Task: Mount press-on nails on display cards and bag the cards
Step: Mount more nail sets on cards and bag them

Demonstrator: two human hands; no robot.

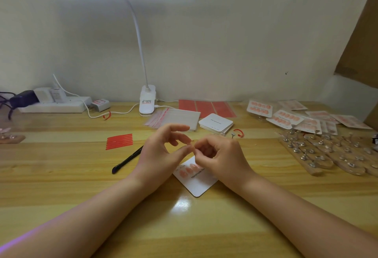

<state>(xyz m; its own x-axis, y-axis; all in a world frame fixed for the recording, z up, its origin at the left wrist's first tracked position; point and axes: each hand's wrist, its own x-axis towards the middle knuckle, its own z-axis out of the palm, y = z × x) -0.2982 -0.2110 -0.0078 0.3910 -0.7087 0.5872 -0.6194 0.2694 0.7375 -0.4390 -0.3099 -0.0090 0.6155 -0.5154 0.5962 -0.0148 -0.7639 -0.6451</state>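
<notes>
Both arms reach in to the left hand point(161, 151) and right hand point(214, 153), fingertips touching, pinching something too tiny to tell. Just under those fingers lies the display card point(197, 182) with pink nails point(187, 170) – a slip could drop the bit, or nudge the card crooked.

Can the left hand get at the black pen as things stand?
Probably yes. The black pen lies on bare table beside the left hand, with nothing between them. But its fingers meet the right hand over the card, perhaps pinching something small.
</notes>
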